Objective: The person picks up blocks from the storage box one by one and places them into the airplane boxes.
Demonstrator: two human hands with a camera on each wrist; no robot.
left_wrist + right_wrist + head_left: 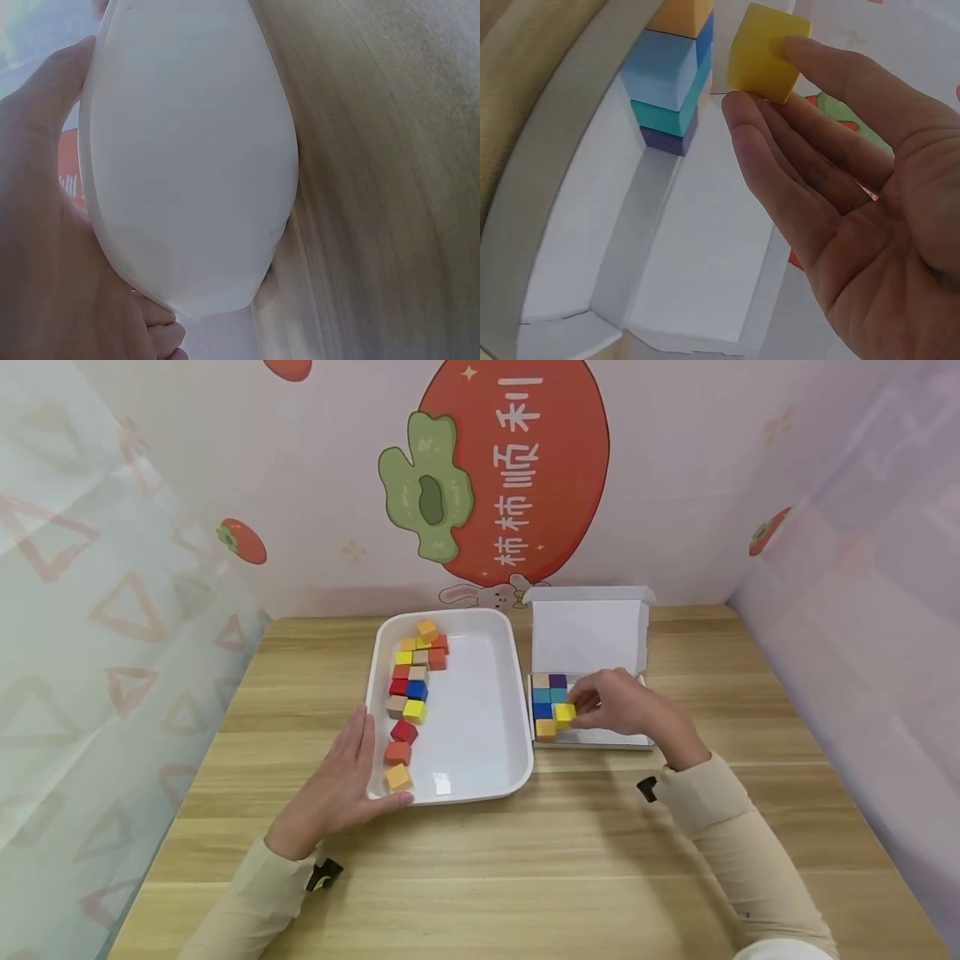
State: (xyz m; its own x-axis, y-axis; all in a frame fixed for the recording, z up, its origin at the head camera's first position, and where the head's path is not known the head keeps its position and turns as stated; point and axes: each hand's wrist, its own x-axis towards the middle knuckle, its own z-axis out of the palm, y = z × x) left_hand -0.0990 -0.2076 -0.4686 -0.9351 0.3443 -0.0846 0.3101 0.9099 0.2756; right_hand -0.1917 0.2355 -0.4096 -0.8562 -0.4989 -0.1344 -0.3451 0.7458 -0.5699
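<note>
My right hand (618, 702) pinches a yellow cube (769, 52) between thumb and fingertips, holding it above the open white cardboard box (592, 745). Inside the box's left part, cubes stand in two columns: an orange cube (546, 729), a blue cube (543, 711), teal cubes (542, 695), a purple cube (558, 681) and a beige cube (540, 681). A light blue cube (660, 69) shows in the right wrist view. My left hand (337, 785) rests against the white tray (517, 760) at its front left corner, fingers along the left side, thumb on the front rim.
Along the tray's left side lie several loose cubes in red, orange, yellow, blue and beige, such as a red cube (404, 732). The box's lid (588, 635) stands raised at the back. Behind the wooden table (465, 877) is a printed backdrop.
</note>
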